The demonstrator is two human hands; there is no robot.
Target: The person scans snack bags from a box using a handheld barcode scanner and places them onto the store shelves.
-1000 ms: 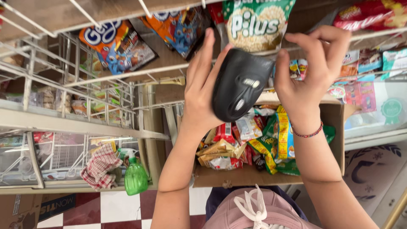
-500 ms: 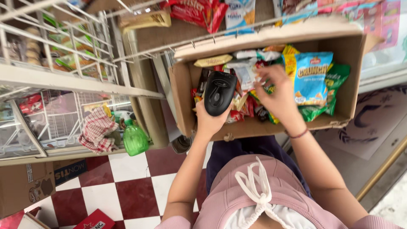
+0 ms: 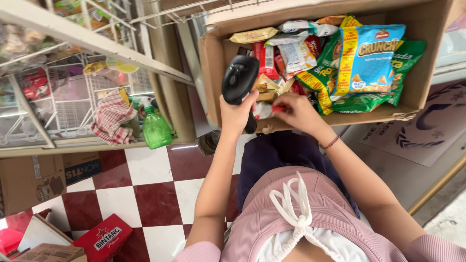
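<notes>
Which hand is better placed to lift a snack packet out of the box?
Right. The right hand already reaches among the snack packets in the cardboard box; the left hand is occupied gripping the black barcode scanner.

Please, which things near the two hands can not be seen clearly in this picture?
- Head view: what the right hand pinches; its fingers cover all but a red edge.
- Scanner handle: wrapped by the left hand.
- Lower snack packets in the cardboard box: buried under upper ones.
</notes>
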